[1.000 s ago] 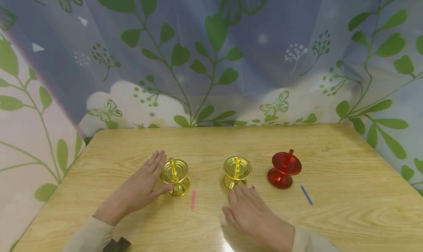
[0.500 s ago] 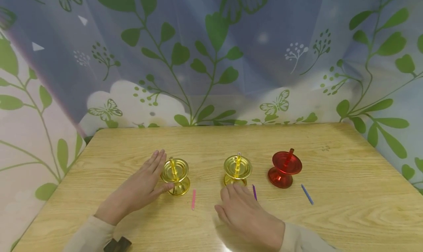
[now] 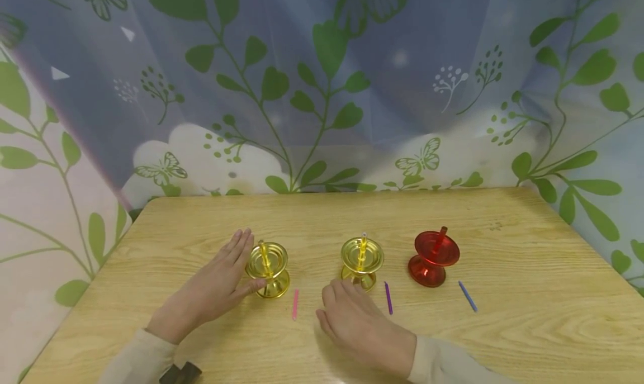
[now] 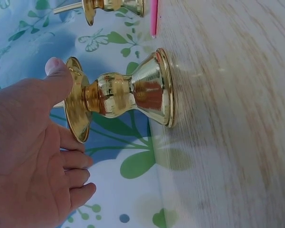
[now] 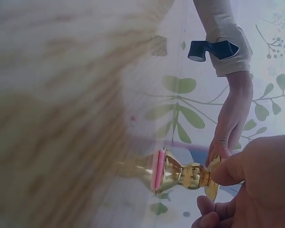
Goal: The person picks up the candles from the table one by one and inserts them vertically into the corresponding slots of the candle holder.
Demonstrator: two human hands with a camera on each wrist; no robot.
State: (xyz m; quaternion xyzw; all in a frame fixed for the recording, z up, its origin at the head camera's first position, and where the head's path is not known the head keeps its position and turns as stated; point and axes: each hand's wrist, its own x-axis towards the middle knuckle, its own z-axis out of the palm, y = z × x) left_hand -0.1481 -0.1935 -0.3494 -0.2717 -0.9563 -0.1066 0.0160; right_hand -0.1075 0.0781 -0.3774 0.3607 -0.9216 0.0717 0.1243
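And there it goes: the right hand [image 3: 354, 328] has slid leftward, and the slim purple candle [image 3: 388, 298] it was partly covering now lies in full sight on the pale wood-grain tabletop [image 3: 553, 328], just beside the middle one of two shiny gold holders [image 3: 362, 258]. So the purple one looks let go, left in place by its holder. That right hand hangs with fingers loosely bent, nothing visible in its grasp, in front of the middle holder's base; whether it brushes the base, I can't tell. Over on the left, the left hand [image 3: 211, 286] frames the other gold holder [image 3: 274, 261], fingers straight along its far side, thumb across the dish, no grip closed on it. Look at the shape of that holder: wide shallow dish, upright peg at its centre, pinched waist, flared foot, mirror-bright all over and standing upright. A slim pink candle [image 3: 295, 304] lies just to its right, untouched. Further right stands the glossy red holder [image 3: 427, 255] of the same build, with a slim blue candle [image 3: 468, 296] lying near its base.
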